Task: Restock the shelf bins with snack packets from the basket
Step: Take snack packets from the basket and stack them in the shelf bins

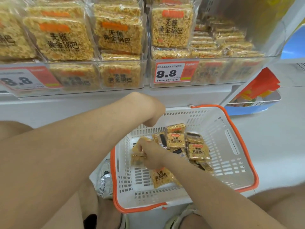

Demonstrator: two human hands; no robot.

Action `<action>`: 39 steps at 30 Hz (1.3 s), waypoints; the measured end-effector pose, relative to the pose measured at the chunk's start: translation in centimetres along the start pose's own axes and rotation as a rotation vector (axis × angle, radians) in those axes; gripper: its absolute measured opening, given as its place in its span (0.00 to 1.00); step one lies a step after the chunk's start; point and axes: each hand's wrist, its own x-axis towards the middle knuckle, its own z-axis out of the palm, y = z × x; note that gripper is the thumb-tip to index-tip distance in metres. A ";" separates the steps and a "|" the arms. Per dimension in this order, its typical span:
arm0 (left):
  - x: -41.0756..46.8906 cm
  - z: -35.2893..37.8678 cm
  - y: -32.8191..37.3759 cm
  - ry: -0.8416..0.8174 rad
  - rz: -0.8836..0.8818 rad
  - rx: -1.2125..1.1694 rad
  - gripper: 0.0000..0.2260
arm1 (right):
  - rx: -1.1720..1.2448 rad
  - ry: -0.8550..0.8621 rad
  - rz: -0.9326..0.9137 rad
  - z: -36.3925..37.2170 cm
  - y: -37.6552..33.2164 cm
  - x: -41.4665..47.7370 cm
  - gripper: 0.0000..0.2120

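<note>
Our right hand [149,153] is down in the white basket [231,146] (the one with the orange rim), fingers curled tight round a snack packet [137,160] over at the basket's left side. Our left hand [154,115] hangs above the basket's back-left corner with the wrist bent, so the fingers point down and away from us. Honestly we can't tell if they're spread or curled, or if anything's in them.

The other packets sit in a loose pile [177,140] toward the middle and back of the basket. A lone packet [160,177] lies flat nearer the front, partly under our right forearm.

Up top, the left shelf bin [122,61] is packed with the same yellow packets, several standing upright. The right shelf bin [231,57] has a few upright at its left end and flat stacks beside them. An 8.8 price tag [170,73] is clipped on the right bin's front, and a blurry one on the left bin too.

Off to the right there's a blue tray [264,105] with orange packs in it, and a grey shoe [105,179] shows just left of the basket.
</note>
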 end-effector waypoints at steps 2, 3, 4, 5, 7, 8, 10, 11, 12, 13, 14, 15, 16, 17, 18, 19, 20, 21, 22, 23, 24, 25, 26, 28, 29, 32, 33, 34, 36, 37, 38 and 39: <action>-0.7 -0.4 0.1 -0.018 0.015 -0.042 0.18 | 0.198 0.113 0.044 -2.1 0.1 -0.9 0.20; -1.2 -0.6 0.3 -0.035 0.015 -0.058 0.16 | 0.286 0.188 0.068 -3.6 -0.2 -1.6 0.22; -1.5 -0.9 0.5 -0.023 0.003 -0.077 0.12 | 0.369 0.270 0.080 -4.8 -0.2 -2.2 0.23; -1.7 -1.0 0.6 0.003 -0.012 -0.092 0.08 | 0.470 0.343 0.088 -5.8 0.0 -2.7 0.23; -2.4 -1.2 0.7 0.013 -0.032 -0.077 0.12 | 0.704 0.486 0.040 -7.4 -0.2 -4.0 0.21; -2.7 -1.4 0.6 0.030 -0.026 -0.068 0.11 | 0.811 0.537 0.018 -8.2 -0.3 -4.6 0.19; -3.4 -1.6 0.1 0.076 -0.014 -0.081 0.07 | 0.930 0.578 0.001 -10.0 -0.5 -6.0 0.18; -3.4 -1.7 -0.2 0.084 -0.008 -0.117 0.14 | 0.968 0.571 -0.030 -10.9 -0.8 -6.9 0.18; -3.8 -1.9 -0.5 0.103 0.015 -0.167 0.18 | 1.002 0.562 -0.067 -11.9 -1.2 -7.8 0.18; -4.0 -2.0 -0.8 0.150 0.046 -0.227 0.22 | 1.030 0.547 -0.111 -12.5 -1.3 -8.4 0.17; -4.8 -2.8 -1.0 0.201 0.080 -0.281 0.25 | 1.032 0.546 -0.156 -13.5 -1.6 -9.5 0.16; -5.2 -3.0 -1.3 0.230 0.114 -0.360 0.27 | 1.037 0.539 -0.183 -13.9 -1.6 -10.0 0.13; -5.9 -3.6 -1.6 0.261 0.147 -0.433 0.27 | 1.044 0.557 -0.205 -14.5 -1.8 -10.7 0.11; -6.7 -4.2 -1.6 0.283 0.172 -0.484 0.26 | 1.051 0.590 -0.222 -14.9 -1.8 -11.3 0.11; -7.6 -4.6 -1.8 0.300 0.193 -0.528 0.23 | 1.046 0.629 -0.224 -15.4 -1.9 -12.0 0.14; -8.2 -4.9 -2.0 0.328 0.212 -0.567 0.21 | 1.014 0.681 -0.215 -16.0 -2.2 -12.6 0.17; -8.9 -5.2 -2.2 0.372 0.224 -0.619 0.18 | 0.969 0.744 -0.210 -16.6 -2.5 -13.2 0.18; -9.5 -5.5 -2.3 0.429 0.230 -0.682 0.15 | 0.925 0.822 -0.221 -17.2 -3.0 -13.8 0.17; -9.9 -5.8 -2.5 0.499 0.230 -0.758 0.13 | 0.887 0.907 -0.243 -17.8 -3.5 -14.3 0.16; -10.2 -6.1 -2.7 0.574 0.220 -0.836 0.12 | 0.854 0.986 -0.273 -18.5 -4.1 -14.8 0.13; -10.6 -6.3 -2.9 0.652 0.208 -0.911 0.12 | 0.816 1.056 -0.306 -19.1 -4.7 -15.1 0.10; -10.8 -6.6 -3.0 0.729 0.189 -0.981 0.11 | 0.774 1.111 -0.336 -19.6 -5.2 -15.3 0.08; -11.0 -6.8 -3.0 0.797 0.168 -1.051 0.12 | 0.740 1.153 -0.363 -20.1 -5.7 -15.4 0.08; -10.9 -7.0 -3.3 0.897 0.119 -1.124 0.13 | 0.701 1.206 -0.397 -20.7 -6.2 -15.5 0.12; -10.8 -7.0 -3.4 0.924 0.098 -1.127 0.13 | 0.683 1.224 -0.401 -20.9 -6.4 -15.6 0.14; -10.5 -6.9 -3.6 0.969 0.064 -1.108 0.13 | 0.649 1.255 -0.385 -21.5 -6.5 -15.3 0.19; -10.5 -6.9 -3.7 0.993 0.054 -1.103 0.13 | 0.635 1.263 -0.382 -21.7 -6.6 -15.2 0.18; -10.5 -7.0 -3.7 1.033 0.038 -1.092 0.13 | 0.618 1.271 -0.383 -22.0 -6.7 -15.0 0.16; -10.6 -7.1 -3.9 1.164 -0.010 -1.041 0.13 | 0.586 1.286 -0.377 -22.9 -6.9 -14.4 0.14; -10.5 -7.1 -4.1 1.240 -0.043 -0.990 0.13 | 0.570 1.295 -0.375 -23.5 -7.0 -14.1 0.14; -10.5 -7.1 -4.4 1.300 -0.083 -0.920 0.14 | 0.543 1.304 -0.374 -24.2 -7.0 -13.8 0.13; -10.3 -7.1 -4.7 1.326 -0.126 -0.846 0.17 | 0.504 1.304 -0.375 -24.9 -7.0 -13.6 0.13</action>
